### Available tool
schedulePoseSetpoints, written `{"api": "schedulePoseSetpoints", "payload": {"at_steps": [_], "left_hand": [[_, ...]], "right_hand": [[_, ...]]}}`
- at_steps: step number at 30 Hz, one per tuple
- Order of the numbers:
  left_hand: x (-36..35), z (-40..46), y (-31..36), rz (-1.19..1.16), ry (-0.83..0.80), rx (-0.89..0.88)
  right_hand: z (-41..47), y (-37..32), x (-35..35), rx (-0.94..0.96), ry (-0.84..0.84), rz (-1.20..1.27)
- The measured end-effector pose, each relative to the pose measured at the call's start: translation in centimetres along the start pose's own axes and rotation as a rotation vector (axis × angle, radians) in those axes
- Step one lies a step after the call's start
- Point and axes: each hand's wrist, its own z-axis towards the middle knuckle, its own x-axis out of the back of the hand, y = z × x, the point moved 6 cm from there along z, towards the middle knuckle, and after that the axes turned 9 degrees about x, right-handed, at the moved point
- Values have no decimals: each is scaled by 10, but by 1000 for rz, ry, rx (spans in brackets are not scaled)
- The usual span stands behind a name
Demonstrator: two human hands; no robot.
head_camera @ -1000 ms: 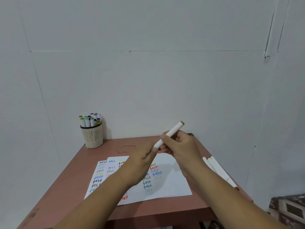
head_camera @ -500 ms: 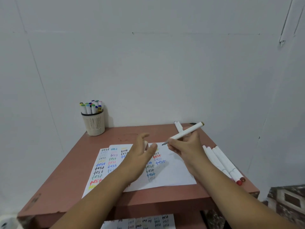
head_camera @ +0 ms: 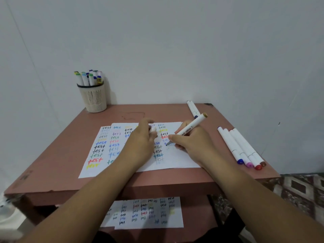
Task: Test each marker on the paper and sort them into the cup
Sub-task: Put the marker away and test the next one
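Note:
My right hand (head_camera: 190, 142) grips a white marker (head_camera: 190, 128) with a brown end, its uncapped tip touching the paper (head_camera: 177, 161). The sheet carries rows of the word "test" in several colours. My left hand (head_camera: 140, 142) rests on the paper and holds the marker's white cap (head_camera: 153, 129) between its fingers. A beige slotted cup (head_camera: 93, 98) with several markers in it stands at the table's back left corner. Several capped white markers (head_camera: 242, 149) lie in a row at the right of the table. Two more markers (head_camera: 192, 108) lie at the back.
The reddish-brown table (head_camera: 52, 165) stands against a white wall. A second written-on sheet (head_camera: 145, 213) lies on a lower shelf under the table's front edge. A patterned cloth (head_camera: 301, 188) shows at the lower right.
The cap came off the marker into my left hand. My right hand lowered the marker until its tip met the paper, and my left hand settled on the sheet. The camera tilted downward.

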Motion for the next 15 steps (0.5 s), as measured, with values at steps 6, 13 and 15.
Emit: {"api": "schedulePoseSetpoints", "payload": {"at_steps": [6,13,15], "left_hand": [[4,4,-8,-43,35,75],[5,2,-9,-37,31,60],[5,2,-9,-47,34,65]], "right_hand": [[-1,0,-1,-3,-19,-55],[0,0,-3,12,-25,-65],[1,0,-2,23,-4,-102]]}}
